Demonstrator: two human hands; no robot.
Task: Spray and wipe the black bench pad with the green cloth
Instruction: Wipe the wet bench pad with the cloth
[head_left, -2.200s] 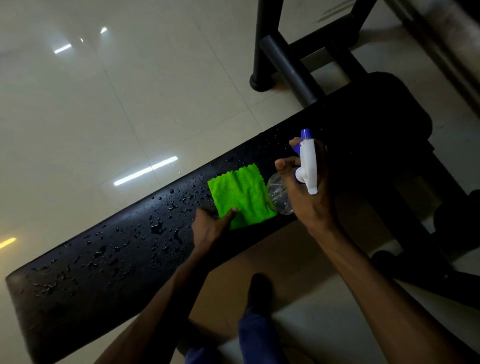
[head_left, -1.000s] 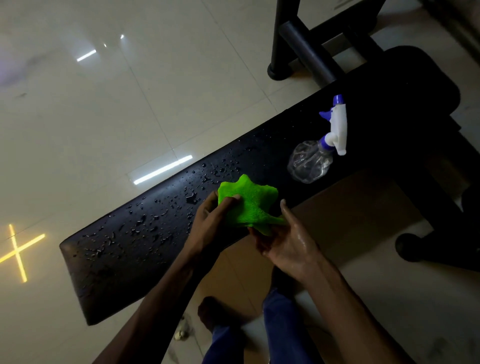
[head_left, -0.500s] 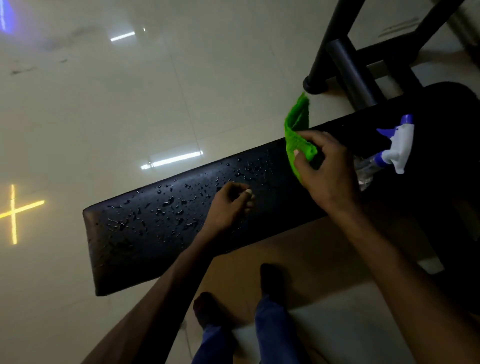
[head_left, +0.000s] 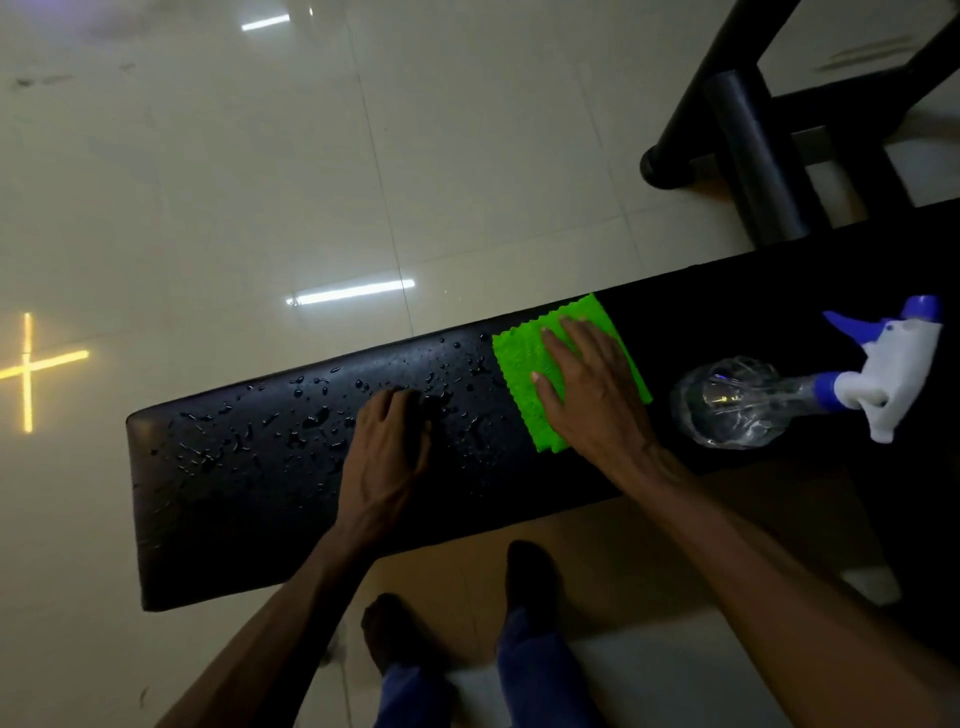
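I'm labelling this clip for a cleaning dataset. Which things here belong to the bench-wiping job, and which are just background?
In the job:
black bench pad, wet with droplets
green cloth, flat under the right hand
spray bottle, lying on the pad
left hand, resting on the pad

Just there:
black metal frame
tiled floor

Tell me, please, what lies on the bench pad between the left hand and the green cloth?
In the head view, only wet black bench pad, dotted with droplets, separates the left hand from the green cloth.
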